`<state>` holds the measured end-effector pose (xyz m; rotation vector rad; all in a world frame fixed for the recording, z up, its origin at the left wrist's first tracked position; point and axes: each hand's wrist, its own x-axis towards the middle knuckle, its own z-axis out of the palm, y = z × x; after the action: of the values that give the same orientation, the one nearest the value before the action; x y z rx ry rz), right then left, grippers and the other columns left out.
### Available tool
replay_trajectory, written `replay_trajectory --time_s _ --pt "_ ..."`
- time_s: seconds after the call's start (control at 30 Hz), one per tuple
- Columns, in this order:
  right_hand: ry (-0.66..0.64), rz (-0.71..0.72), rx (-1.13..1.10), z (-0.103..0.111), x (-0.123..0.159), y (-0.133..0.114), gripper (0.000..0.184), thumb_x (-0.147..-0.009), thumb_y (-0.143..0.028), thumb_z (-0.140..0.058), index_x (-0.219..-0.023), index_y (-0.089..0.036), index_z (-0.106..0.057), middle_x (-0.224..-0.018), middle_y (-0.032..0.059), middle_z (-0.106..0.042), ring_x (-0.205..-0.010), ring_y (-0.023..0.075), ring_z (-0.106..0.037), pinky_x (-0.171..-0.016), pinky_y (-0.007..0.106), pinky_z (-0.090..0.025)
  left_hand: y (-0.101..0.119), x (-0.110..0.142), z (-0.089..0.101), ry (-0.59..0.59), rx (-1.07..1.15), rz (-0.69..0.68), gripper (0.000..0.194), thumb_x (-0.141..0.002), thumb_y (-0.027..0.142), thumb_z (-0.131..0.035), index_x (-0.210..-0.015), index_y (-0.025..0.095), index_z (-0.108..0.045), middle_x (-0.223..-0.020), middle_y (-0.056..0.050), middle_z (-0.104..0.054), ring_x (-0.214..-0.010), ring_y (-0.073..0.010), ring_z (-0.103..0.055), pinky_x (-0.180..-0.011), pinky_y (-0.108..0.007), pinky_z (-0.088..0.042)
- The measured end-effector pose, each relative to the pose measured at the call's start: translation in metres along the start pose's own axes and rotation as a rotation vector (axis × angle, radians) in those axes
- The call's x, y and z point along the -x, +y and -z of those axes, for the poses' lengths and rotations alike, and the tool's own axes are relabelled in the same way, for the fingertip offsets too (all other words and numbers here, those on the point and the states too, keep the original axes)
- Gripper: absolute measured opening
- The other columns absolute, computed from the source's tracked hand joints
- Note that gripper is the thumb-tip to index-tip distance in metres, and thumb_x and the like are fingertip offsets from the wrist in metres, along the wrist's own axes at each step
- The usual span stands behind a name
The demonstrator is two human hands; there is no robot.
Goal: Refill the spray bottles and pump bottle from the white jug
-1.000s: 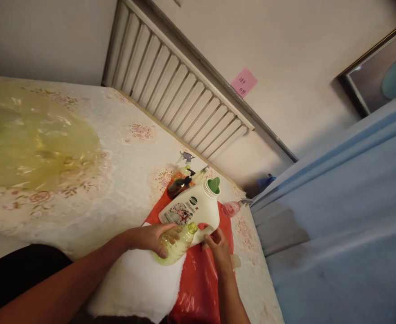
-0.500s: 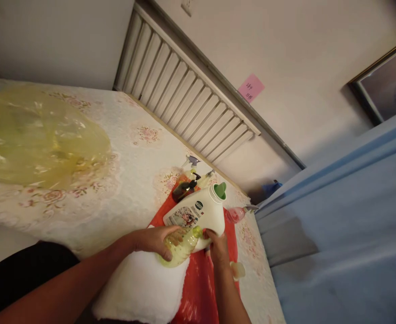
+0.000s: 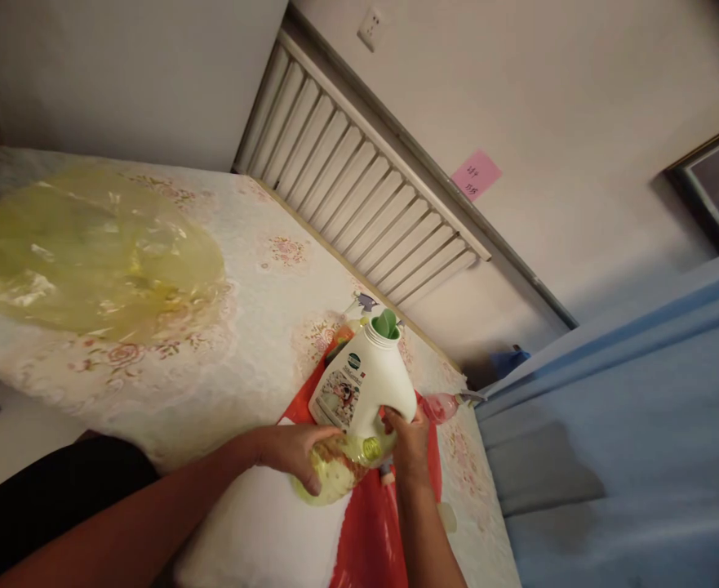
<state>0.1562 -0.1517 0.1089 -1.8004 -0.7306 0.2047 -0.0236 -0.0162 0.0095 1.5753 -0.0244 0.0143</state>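
Observation:
My left hand (image 3: 298,457) is wrapped round a clear yellowish plastic bottle (image 3: 335,474), tilted with its neck toward the right. Gripped by its handle in my right hand (image 3: 409,429) is a white detergent jug (image 3: 389,384), its uncapped mouth showing a green spout (image 3: 386,323). The jug stands nearly upright just behind the bottle. Under both lies a red plastic sheet or bag (image 3: 371,531), and a white cloth (image 3: 261,531) is below my left hand. Whether the bottle touches the jug I cannot tell.
A yellow plastic bag (image 3: 102,253) lies at the left on the flowered tablecloth (image 3: 261,327). A pink spray bottle (image 3: 441,407) is right of the jug. Behind are a grey spray head (image 3: 366,302) and a radiator (image 3: 359,180). A blue curtain (image 3: 616,408) hangs at the right.
The jug has turned more upright and now covers the dark pump bottle behind it. My left hand's bottle has swung its neck lower, toward the right. The whole view has shifted slightly.

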Motion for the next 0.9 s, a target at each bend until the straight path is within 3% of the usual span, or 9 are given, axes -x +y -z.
replay_trajectory --time_s 0.2,0.47,0.67,0.8,0.9 --pt "0.012 0.058 0.062 0.018 -0.013 -0.017 0.018 -0.059 -0.031 -0.075 -0.061 -0.02 -0.061 -0.046 -0.006 -0.054 -0.046 0.0131 -0.046 -0.05 0.026 -0.035 0.011 0.002 -0.001 -0.108 0.121 -0.068 0.094 -0.051 0.037 -0.091 -0.137 0.029 -0.053 -0.134 -0.003 -0.066 -0.124 -0.0348 -0.059 -0.102 -0.041 -0.048" --pt "0.057 0.094 0.1 0.077 -0.017 -0.036 0.023 -0.059 -0.034 -0.078 -0.061 -0.019 -0.06 -0.045 -0.0054 -0.054 -0.044 0.0122 -0.045 -0.048 0.026 -0.033 0.013 0.002 -0.001 -0.123 0.243 -0.053 0.093 -0.049 0.034 -0.092 -0.134 0.026 -0.055 -0.127 -0.003 -0.07 -0.121 -0.035 -0.061 -0.097 -0.04 -0.052" --pt "0.116 0.02 0.156 0.126 -0.001 -0.057 0.027 -0.054 -0.038 -0.079 -0.06 -0.02 -0.06 -0.04 -0.0054 -0.049 -0.043 0.0144 -0.047 -0.05 0.028 -0.036 0.013 0.0 0.004 0.025 0.166 -0.143 0.088 -0.059 0.034 -0.087 -0.138 0.025 -0.051 -0.135 -0.005 -0.064 -0.128 -0.0351 -0.055 -0.104 -0.041 -0.047" --pt "0.128 -0.04 0.289 0.155 0.015 -0.064 0.027 -0.052 -0.04 -0.079 -0.059 -0.02 -0.062 -0.042 -0.0014 -0.053 -0.048 0.0181 -0.052 -0.052 0.029 -0.036 0.008 -0.005 0.002 0.199 0.148 -0.157 0.093 -0.066 0.03 -0.081 -0.148 0.023 -0.037 -0.147 -0.01 -0.052 -0.132 -0.0335 -0.053 -0.106 -0.041 -0.046" --pt "0.107 -0.088 0.418 0.172 0.028 -0.066 0.028 -0.051 -0.044 -0.077 -0.056 -0.02 -0.062 -0.043 0.0009 -0.054 -0.05 0.0187 -0.052 -0.051 0.029 -0.035 0.008 -0.01 -0.002 0.326 0.056 -0.153 0.089 -0.068 0.03 -0.079 -0.146 0.021 -0.037 -0.146 -0.013 -0.051 -0.134 -0.0335 -0.05 -0.108 -0.042 -0.044"
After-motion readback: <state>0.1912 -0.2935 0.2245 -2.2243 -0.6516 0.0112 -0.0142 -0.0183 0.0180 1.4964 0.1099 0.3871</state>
